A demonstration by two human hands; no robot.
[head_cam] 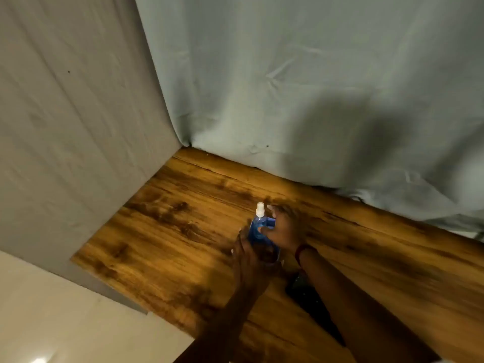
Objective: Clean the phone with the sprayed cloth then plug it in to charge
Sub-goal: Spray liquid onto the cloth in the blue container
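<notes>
Fingers (pixel 264 230) of right hand (pixel 285 229) curl round spray bottle (pixel 253 231); left hand (pixel 247 255) too blurred to tell.

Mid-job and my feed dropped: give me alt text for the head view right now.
Both hands meet at a blue spray bottle with a white nozzle, upright over a wooden table: the right hand grips its body, the left hand is at its base, blurred. A dark flat object, possibly the phone, lies under the right forearm; pale fabric hangs behind.
</notes>
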